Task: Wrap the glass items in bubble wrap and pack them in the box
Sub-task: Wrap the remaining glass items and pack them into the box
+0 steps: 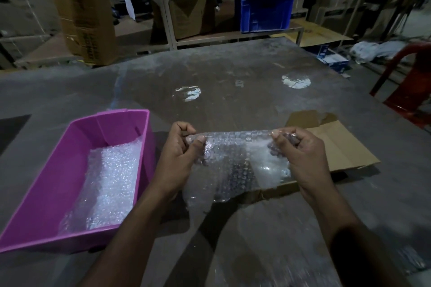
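I hold a sheet of bubble wrap (238,165) stretched between both hands above the table, its lower edge hanging down. My left hand (180,156) pinches its top left corner, and my right hand (300,154) grips the top right corner with curled fingers. Whether anything is inside the wrap I cannot tell. To the left stands a purple plastic box (77,137), open at the top, with bubble-wrapped material (109,179) lying on its floor. No bare glass item is plainly visible.
A flattened piece of cardboard (342,147) lies on the grey table (233,81) under and right of my hands. A red chair (412,84) stands at the right edge. Shelves with cartons and a blue crate (265,13) fill the background.
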A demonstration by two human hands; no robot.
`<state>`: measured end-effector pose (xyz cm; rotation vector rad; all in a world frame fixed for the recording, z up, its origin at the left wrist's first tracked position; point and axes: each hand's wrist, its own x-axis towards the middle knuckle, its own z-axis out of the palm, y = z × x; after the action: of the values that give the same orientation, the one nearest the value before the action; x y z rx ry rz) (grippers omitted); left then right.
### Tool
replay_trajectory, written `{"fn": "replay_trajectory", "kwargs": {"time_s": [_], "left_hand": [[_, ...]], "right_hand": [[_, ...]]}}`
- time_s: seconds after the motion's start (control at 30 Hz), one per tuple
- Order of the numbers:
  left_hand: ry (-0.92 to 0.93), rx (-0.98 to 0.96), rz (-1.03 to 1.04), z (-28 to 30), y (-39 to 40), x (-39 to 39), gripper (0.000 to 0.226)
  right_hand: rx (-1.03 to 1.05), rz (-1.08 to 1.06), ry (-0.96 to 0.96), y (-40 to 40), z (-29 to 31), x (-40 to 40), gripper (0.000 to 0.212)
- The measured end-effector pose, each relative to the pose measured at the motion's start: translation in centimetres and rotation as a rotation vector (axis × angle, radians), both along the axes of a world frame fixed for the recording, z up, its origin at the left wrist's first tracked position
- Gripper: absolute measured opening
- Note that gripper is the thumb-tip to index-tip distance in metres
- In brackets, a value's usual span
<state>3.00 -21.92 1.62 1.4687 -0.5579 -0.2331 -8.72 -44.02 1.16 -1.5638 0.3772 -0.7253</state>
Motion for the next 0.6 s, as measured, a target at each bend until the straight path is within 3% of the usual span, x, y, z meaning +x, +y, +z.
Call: {"fn": "replay_trajectory", "kwargs": {"time_s": [0.13,0.2,0.27,0.43,0.53,0.6], "left_hand": [[-0.048,0.053,-0.003,0.0,0.2,-0.1,0.019],[-0.081,0.093,-0.005,0.0,0.1,-0.1,0.041],[-0.062,0.120,-0.017,0.2,0.0,-0.2,0.047],[-0.007,0.158,-0.072,0.5,0.4,-0.2,0.013],[-0.068,0.191,-0.020,0.4,0.4,-0.2,0.026],[-0.087,0.188,0.019,0.5,0.3,-0.3,0.022]], "right_hand": [[0.010,0.063,0.023,-0.6,-0.3,0.0,0.030],[0.023,0.129,0.017,-0.7,-0.2,0.0,0.027],[0.044,0.189,0.020,-0.9,-0.1,-0.1,0.021],[0.073,0.285,0.077,-1.6,0.4,-0.7,0.020],[-0.090,0.288,0.142,-1.6,0.6,-0.8,0.033],[-0.176,0.247,0.158,-1.5,0.4,-0.6,0.026]]}}
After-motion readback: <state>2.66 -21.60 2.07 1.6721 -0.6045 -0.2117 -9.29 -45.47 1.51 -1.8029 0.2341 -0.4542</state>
